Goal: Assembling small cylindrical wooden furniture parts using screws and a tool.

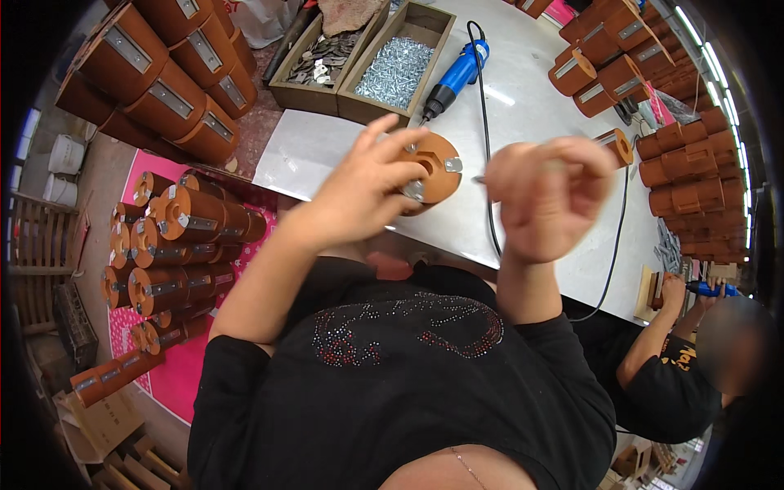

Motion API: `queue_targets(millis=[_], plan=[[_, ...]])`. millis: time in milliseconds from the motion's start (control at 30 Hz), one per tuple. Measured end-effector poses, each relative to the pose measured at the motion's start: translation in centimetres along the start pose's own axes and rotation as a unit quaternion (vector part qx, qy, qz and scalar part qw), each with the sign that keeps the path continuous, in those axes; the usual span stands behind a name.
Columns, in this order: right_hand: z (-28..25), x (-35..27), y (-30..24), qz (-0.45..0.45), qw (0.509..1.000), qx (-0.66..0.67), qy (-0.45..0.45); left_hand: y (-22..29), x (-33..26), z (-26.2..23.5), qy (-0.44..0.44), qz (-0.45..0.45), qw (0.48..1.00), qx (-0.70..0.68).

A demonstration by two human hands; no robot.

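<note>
Right now the brown wooden cylinder (pixel 433 167) is up off the white table (pixel 523 106), its round end with metal clips facing us, and the left hand (pixel 367 184) has fingers clamped around it. Just beside it, the right hand (pixel 547 196) is curled tight into a fist; what it pinches I cannot tell. Behind lie a blue power screwdriver (pixel 456 79) and a tray of screws (pixel 398 69).

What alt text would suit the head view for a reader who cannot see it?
Over a white worktable, the person's left hand holds a round brown wooden piece with metal fittings, while the right hand is closed beside it. A blue power screwdriver, a tray of screws and stacked brown pieces surround them.
</note>
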State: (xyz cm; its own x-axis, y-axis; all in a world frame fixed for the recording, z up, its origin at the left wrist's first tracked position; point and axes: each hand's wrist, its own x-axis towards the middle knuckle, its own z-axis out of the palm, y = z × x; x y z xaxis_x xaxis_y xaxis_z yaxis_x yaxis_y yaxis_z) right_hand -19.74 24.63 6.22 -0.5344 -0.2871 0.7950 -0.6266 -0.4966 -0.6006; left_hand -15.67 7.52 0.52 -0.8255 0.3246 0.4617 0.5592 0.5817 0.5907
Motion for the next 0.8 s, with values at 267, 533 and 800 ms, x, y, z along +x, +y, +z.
queue_targets(millis=[267, 533, 800], plan=[[-2.2, -0.4, -0.2, 0.095, 0.985, 0.001, 0.145, 2.5, 0.0, 1.1, -0.015, -0.095, 0.993, 0.073], [-2.2, -1.2, -0.2, 0.121, 0.978, 0.058, 0.160, 1.0, 0.2, 2.1, 0.051, -0.045, 0.996, 0.057], [-2.4, -2.1, -0.4, 0.146, 0.969, 0.058, 0.191, 1.6, 0.7, 2.4, 0.104, -0.106, 0.989, 0.003]])
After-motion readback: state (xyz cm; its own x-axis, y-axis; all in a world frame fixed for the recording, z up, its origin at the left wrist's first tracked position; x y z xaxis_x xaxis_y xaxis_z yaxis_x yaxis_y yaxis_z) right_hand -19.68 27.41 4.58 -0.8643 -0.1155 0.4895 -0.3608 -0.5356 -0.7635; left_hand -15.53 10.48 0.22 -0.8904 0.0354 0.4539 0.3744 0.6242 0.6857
